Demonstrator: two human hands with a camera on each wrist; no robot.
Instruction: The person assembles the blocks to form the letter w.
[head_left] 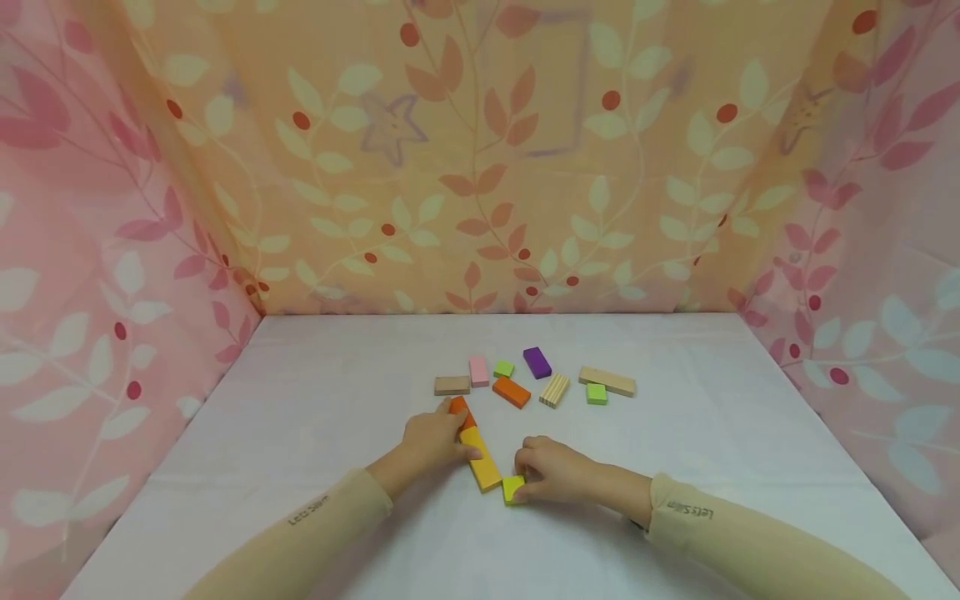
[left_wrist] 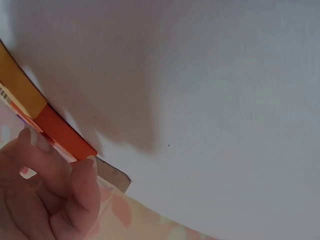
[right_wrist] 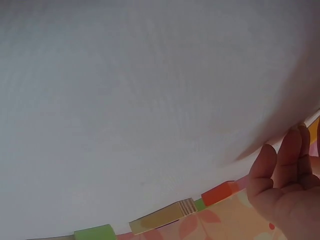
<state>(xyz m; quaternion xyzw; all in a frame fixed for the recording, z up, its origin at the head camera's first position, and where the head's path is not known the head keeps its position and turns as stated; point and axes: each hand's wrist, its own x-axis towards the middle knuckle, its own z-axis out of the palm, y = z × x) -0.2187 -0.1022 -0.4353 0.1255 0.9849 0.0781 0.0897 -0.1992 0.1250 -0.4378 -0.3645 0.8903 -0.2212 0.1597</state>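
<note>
My left hand [head_left: 432, 440] lies over an orange block [head_left: 463, 412] and a yellow block [head_left: 482, 463], which meet end to end in a slanting row. Its fingers hold the orange block at the far end, and the thumb reaches across the yellow one. In the left wrist view, curled fingertips sit against the orange block [left_wrist: 66, 132]. At the row's near end, my right hand [head_left: 558, 471] pinches a small lime-green block [head_left: 513, 490] beside the yellow block's corner. The right wrist view shows curled fingers [right_wrist: 287, 157], with the lime block hidden.
Behind the hands lie a tan block [head_left: 452, 386], a pink block [head_left: 478, 372], a second orange block [head_left: 512, 392], a purple block [head_left: 537, 362] and a striped block [head_left: 555, 390]. Farther right, a long wooden block [head_left: 607, 381] adjoins a green block [head_left: 596, 394]. Another green block [head_left: 504, 368] sits mid-group.
</note>
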